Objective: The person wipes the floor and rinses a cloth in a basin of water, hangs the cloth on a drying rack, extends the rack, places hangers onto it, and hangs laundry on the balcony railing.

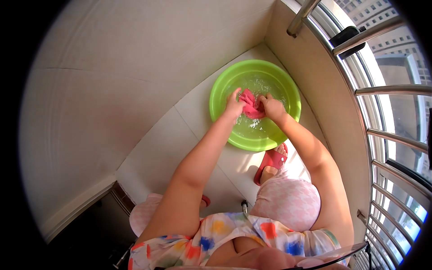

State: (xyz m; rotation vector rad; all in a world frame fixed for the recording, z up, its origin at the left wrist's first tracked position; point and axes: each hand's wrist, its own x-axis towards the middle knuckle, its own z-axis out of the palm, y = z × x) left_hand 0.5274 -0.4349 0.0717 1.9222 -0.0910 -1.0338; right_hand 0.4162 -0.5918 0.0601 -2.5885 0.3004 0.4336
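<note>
A round green basin [294,96] on the tiled floor holds water with bubbles on it. Over the middle of the water, a pink-red cloth [253,106] is bunched between my two hands. My left hand [234,104] grips the cloth's left side, with the fingers pointing up and the thumb on the fabric. At the cloth's right side my right hand [272,107] is closed on the edge, its fingers curled. Whether the cloth's lower part touches the water is hard to tell.
A red slipper [271,163] on a foot stands just below the basin. Pale walls [112,81] rise on the left and right. Metal window bars [391,90] run along the right. A dark opening [90,229] lies at the lower left.
</note>
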